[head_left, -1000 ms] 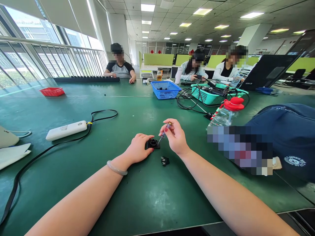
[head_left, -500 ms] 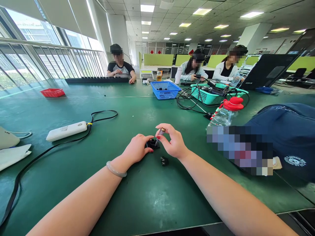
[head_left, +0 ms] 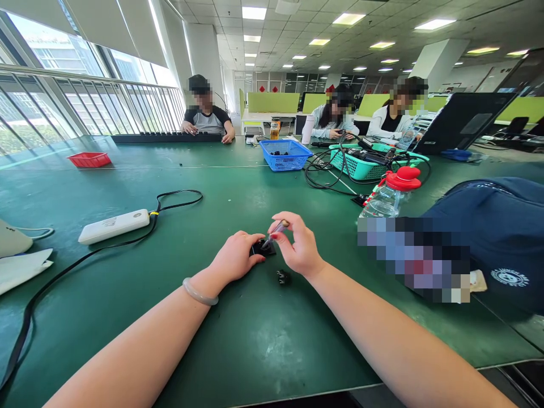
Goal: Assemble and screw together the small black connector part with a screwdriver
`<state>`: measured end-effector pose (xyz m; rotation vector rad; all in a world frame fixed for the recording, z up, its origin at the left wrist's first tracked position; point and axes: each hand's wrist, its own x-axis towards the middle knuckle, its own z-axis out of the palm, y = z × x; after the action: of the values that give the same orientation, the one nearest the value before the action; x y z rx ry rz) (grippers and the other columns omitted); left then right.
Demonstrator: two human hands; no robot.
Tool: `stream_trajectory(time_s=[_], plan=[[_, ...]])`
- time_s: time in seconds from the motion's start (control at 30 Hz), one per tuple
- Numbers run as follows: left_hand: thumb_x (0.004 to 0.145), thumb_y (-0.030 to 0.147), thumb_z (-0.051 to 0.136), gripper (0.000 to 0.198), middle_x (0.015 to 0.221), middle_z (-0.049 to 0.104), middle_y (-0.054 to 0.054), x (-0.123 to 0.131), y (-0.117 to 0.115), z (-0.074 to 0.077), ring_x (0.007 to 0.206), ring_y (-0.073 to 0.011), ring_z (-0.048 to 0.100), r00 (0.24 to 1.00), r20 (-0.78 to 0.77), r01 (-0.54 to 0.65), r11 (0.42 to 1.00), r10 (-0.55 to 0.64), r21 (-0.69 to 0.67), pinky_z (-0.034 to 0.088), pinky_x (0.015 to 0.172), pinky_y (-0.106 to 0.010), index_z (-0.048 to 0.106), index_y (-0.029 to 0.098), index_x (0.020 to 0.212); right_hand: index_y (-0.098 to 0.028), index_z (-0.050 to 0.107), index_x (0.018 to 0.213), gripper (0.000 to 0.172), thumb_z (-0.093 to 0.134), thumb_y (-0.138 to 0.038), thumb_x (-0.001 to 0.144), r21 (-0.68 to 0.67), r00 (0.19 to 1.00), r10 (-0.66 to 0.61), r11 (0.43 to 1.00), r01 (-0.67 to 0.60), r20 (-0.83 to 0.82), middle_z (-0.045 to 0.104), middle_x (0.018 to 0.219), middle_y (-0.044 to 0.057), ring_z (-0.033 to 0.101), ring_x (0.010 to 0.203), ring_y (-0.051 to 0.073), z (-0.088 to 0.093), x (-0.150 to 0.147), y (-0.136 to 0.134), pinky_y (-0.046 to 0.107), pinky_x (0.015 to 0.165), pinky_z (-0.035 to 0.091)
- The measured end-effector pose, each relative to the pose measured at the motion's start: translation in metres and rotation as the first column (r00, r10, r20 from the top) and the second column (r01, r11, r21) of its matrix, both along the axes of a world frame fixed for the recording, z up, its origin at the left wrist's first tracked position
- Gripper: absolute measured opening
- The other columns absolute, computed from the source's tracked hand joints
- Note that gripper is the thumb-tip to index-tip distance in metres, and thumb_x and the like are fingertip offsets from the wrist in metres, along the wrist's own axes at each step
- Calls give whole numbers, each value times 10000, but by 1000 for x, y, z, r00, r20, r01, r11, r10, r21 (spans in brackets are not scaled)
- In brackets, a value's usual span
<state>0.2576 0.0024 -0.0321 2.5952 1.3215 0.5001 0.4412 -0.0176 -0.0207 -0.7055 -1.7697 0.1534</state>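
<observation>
**Two hands close over a small black part at mid-frame**

Head view: at the centre of the frame, the left hand [head_left: 238, 255] pinches the small black part [head_left: 269, 251] between thumb and forefinger, against the table [head_left: 212, 187]. Its fingers cover the part's left side. Just right of it, the right hand [head_left: 300, 248] grips a slim screwdriver-like tool [head_left: 279, 228], tilted with its lower end at the part; the tip is lost against the black, so contact cannot be confirmed. The right hand's outer fingers are mostly hidden. Just below lies a loose black piece [head_left: 283, 277], its details too small to read. Both forearms run out of the frame at the bottom.

Coarse squares mask the faces and an item at right, beside the navy bag [head_left: 497, 221], which the right edge cuts off. A white object [head_left: 12, 238] is cropped at the left edge.

The tabletop is dark green, with a pale sheen at lower centre and a seam at lower right. The blue basket [head_left: 285, 162] stands at upper centre, its dark contents indistinct; right of it, cables crowd a teal basket [head_left: 361, 169]. Three people sit along the far side, before lime partitions [head_left: 274, 103]. Windows and a railing [head_left: 131, 85] fill the upper left; ceiling lights [head_left: 254, 13] glow above.
</observation>
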Motion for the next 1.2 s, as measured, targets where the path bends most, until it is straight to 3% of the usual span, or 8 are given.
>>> stream_trajectory(time_s=[0.1,0.4,0.53,0.7,0.87,0.97,1.07,1.2], plan=[[818,327,704,434,1074,725,-76,1,-1,1,1057,-281,611,1000,10,4,1000,-4,-8,493,942,-425,634,224,1234,-271,479,1181,216,486,-246,967,-62,992,-79,995,73,-101,668,870,10,649,758,162,-2,3,2,334,779,533],[864,347,633,405,1112,710,-79,1,-1,0,1094,-274,605,999,48,1,1000,-1,-7,494,979,-446,623,227,1251,-269,519,1153,235,529,-314,923,-292,991,-130,947,132,27,685,865,14,667,785,187,-9,10,16,347,792,520],[900,293,585,402,1227,667,-75,1,-4,2,1149,-253,583,994,105,16,1000,-19,26,475,1026,-429,578,228,1296,-260,514,1127,258,582,-358,899,-303,983,-133,949,89,-126,666,825,0,658,753,173,-6,10,16,329,757,524],[929,194,489,414,1281,625,-87,3,-7,7,1192,-249,549,990,128,-70,992,56,107,436,1066,-426,543,222,1339,-262,435,1075,267,519,-470,928,-333,805,-219,942,28,-551,614,716,-49,569,534,118,-3,17,23,270,560,488],[926,254,486,449,1265,576,-131,0,-8,9,993,-276,642,956,-18,-289,953,292,90,507,910,-442,544,246,1371,-252,446,1009,299,564,-490,871,-479,712,-355,877,29,-606,587,634,-77,500,452,94,-9,29,36,244,499,442],[888,359,558,414,1262,564,-103,-4,-9,12,861,-244,670,932,-76,-352,935,354,43,530,807,-400,610,277,1291,-242,464,993,258,571,-435,859,-538,706,-392,843,19,-590,592,610,-79,497,448,92,-14,32,40,241,500,439],[820,500,637,370,1225,594,-78,-7,-9,16,873,-251,660,919,-56,-387,921,389,45,531,763,-379,686,250,1089,-237,478,999,224,567,-387,860,-570,719,-398,822,3,-570,602,604,-78,482,436,89,-14,33,40,237,484,425],[917,519,498,381,1117,661,-58,-8,-5,19,945,-248,628,933,31,-361,929,360,85,518,797,-365,686,216,783,-237,482,1007,223,568,-382,861,-582,736,-396,813,2,-550,606,608,-77,478,435,89,-12,31,38,238,482,417]])
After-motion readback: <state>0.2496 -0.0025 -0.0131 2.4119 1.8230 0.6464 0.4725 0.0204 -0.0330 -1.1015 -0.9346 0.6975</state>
